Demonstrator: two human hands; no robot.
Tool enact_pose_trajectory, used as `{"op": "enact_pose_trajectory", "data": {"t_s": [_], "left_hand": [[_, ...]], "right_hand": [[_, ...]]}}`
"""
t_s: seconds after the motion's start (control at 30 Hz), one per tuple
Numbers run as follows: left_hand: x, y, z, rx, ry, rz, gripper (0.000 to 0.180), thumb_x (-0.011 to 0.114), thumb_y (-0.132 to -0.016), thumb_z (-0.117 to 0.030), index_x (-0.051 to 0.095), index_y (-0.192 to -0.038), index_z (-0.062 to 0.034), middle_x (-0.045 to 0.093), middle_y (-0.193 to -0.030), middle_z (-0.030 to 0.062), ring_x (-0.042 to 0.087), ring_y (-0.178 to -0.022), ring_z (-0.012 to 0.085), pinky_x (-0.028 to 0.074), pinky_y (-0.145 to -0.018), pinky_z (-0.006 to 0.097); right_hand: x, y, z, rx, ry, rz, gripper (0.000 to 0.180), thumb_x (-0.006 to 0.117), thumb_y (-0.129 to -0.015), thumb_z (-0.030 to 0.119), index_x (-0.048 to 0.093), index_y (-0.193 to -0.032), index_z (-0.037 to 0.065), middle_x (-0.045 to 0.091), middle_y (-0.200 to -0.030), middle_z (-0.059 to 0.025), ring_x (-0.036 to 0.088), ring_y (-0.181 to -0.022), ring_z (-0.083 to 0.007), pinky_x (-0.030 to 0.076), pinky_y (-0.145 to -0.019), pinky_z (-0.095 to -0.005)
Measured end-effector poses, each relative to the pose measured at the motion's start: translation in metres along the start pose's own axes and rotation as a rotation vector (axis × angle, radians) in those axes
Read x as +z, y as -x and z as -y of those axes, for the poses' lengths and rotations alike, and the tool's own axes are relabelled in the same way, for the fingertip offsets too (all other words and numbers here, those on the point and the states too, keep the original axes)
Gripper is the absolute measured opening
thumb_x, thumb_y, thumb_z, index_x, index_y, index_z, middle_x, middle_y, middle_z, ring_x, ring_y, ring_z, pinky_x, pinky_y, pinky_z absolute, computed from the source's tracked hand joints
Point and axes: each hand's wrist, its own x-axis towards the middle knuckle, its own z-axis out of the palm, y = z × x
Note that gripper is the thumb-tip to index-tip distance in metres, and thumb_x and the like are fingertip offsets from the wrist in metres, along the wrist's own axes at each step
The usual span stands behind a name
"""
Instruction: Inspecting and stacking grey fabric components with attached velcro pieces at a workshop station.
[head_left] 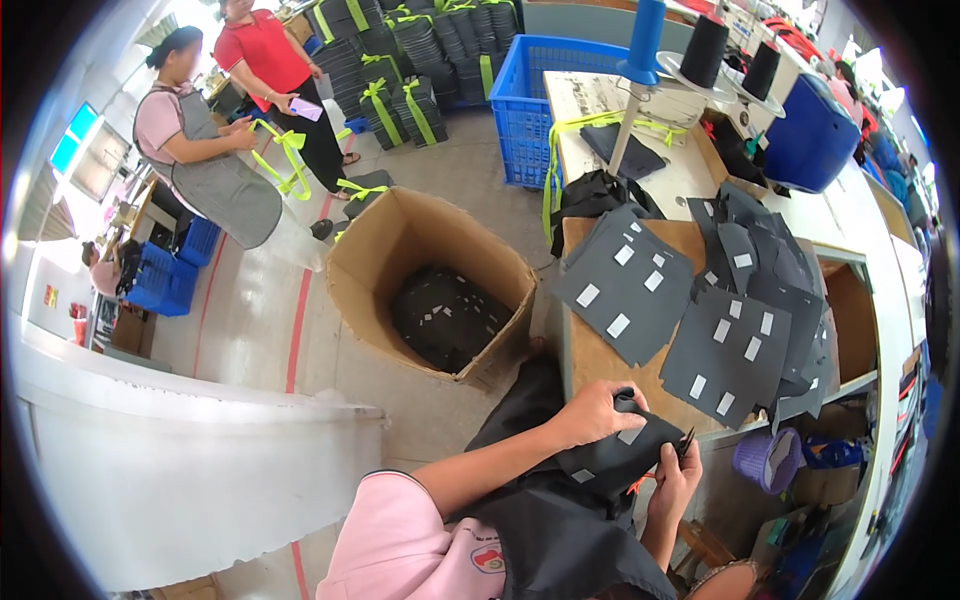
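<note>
Over my lap, my left hand (590, 412) pinches the folded upper edge of a black fabric panel (610, 455) that carries small white patches. Close to the panel's right edge, my right hand (678, 482) is closed around dark thread snips (687, 442), their points upward. A bit of orange shows beside that hand; its nature is unclear. Just beyond my hands, black panels with white patches (628, 285) lie on a wooden board (585, 350). A second pile of such panels (727, 350) lies to the right and hangs over the table edge.
A tall cardboard box (350, 270) with black pieces inside stands ahead on the left. Beyond are a blue crate (520, 110) and stacks of tied black bundles (415, 110). Two people stand at the far left. Thread cones (705, 52) rise above the sewing table (810, 225).
</note>
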Motion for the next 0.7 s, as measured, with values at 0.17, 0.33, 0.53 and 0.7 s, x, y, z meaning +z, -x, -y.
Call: {"op": "enact_pose_trajectory", "data": {"t_s": [0.17, 0.33, 0.53, 0.7], "left_hand": [[0.004, 0.007, 0.002, 0.152, -0.023, -0.014, 0.015, 0.063, -0.073, -0.006, 0.062, -0.088, -0.0037, 0.062, -0.082, 0.0046, 0.057, -0.079, 0.0113, 0.045, -0.076, 0.025], [-0.008, 0.005, -0.008, 0.124, 0.114, -0.163, 0.022, 0.060, -0.070, -0.003, 0.064, -0.091, -0.0028, 0.063, -0.084, 0.0039, 0.058, -0.081, 0.0112, 0.046, -0.077, 0.026], [-0.033, -0.003, 0.004, -0.014, 0.332, -0.289, 0.024, 0.064, -0.073, -0.003, 0.061, -0.097, -0.0024, 0.060, -0.087, 0.0034, 0.057, -0.080, 0.0108, 0.045, -0.074, 0.024], [-0.025, -0.012, 0.007, -0.078, 0.338, -0.287, 0.024, 0.066, -0.073, -0.004, 0.061, -0.097, -0.0030, 0.060, -0.086, 0.0023, 0.055, -0.078, 0.0087, 0.044, -0.071, 0.023]], "right_hand": [[0.011, 0.001, 0.006, -0.028, -0.050, -0.085, 0.004, 0.058, -0.085, 0.007, 0.055, -0.084, 0.004, 0.049, -0.069, 0.0040, 0.045, -0.061, -0.0029, 0.032, -0.049, -0.0169], [0.020, -0.008, 0.024, 0.066, 0.042, -0.052, 0.010, 0.056, -0.087, 0.013, 0.055, -0.084, 0.003, 0.046, -0.068, 0.0059, 0.036, -0.056, -0.0004, 0.024, -0.045, -0.0175], [0.006, -0.012, -0.002, 0.152, 0.128, 0.106, 0.013, 0.065, -0.080, 0.010, 0.058, -0.087, 0.003, 0.048, -0.068, 0.0062, 0.040, -0.059, -0.0005, 0.031, -0.048, -0.0176], [-0.012, 0.001, -0.012, 0.204, 0.086, 0.082, 0.014, 0.067, -0.078, 0.008, 0.058, -0.087, 0.003, 0.049, -0.068, 0.0060, 0.041, -0.060, -0.0004, 0.033, -0.048, -0.0173]]}}
